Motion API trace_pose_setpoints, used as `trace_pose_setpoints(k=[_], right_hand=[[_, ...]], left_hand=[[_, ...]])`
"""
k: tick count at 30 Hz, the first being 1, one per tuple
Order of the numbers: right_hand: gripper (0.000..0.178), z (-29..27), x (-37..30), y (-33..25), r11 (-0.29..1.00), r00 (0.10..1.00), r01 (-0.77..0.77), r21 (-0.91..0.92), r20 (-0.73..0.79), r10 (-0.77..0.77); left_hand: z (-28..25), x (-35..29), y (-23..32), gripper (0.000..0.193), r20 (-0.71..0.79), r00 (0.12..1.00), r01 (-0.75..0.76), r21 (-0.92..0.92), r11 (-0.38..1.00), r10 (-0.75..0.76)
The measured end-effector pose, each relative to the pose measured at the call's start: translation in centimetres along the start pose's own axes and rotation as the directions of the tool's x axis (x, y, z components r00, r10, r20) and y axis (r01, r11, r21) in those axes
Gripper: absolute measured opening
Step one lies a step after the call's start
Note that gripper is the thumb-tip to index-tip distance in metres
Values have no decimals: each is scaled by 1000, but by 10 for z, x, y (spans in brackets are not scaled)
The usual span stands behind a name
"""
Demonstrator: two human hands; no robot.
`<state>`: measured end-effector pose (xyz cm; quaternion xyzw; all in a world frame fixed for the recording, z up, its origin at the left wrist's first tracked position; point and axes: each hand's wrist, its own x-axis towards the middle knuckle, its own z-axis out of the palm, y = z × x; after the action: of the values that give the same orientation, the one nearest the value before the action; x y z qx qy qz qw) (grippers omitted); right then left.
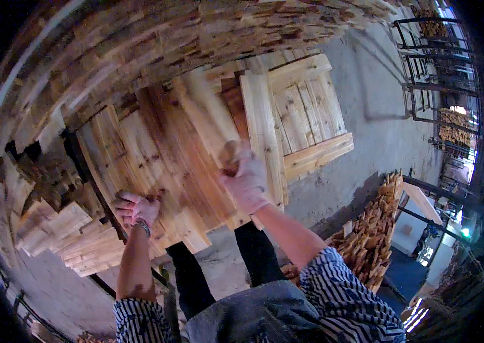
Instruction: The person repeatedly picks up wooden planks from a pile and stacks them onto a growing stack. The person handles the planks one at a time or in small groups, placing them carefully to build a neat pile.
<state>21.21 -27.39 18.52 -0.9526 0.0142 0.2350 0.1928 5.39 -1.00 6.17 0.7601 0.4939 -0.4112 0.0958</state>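
A row of wooden boards (165,143), some pale and some reddish brown, lies side by side in front of me. My right hand (246,180), in a light glove, is closed at the near end of a pale wooden board (202,103). That board is smeared by motion and slants away toward the stacked wood. My left hand (139,207), gloved too, rests on the near left part of the row, thumb apart from its bent fingers. It appears to hold nothing. Right of my right hand, a long pale plank (262,126) lies beside the row.
Beyond the boards rises a large stack of wood pieces (213,34). A pallet-like pile of planks (304,114) stands at the right. More short boards (65,228) lie at the left past a dark metal bar (90,177). Wood scraps (367,240) are heaped at the lower right.
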Motion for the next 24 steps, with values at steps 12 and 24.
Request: trace_pose_setpoints(k=[12, 24], right_hand=[[87, -29, 41, 110, 976, 987, -141, -165, -98, 126], [101, -45, 56, 95, 945, 982, -188, -269, -68, 176]], left_hand=[[10, 6, -12, 145, 27, 991, -132, -61, 989, 134], [-1, -12, -7, 147, -63, 988, -139, 2, 990, 139]])
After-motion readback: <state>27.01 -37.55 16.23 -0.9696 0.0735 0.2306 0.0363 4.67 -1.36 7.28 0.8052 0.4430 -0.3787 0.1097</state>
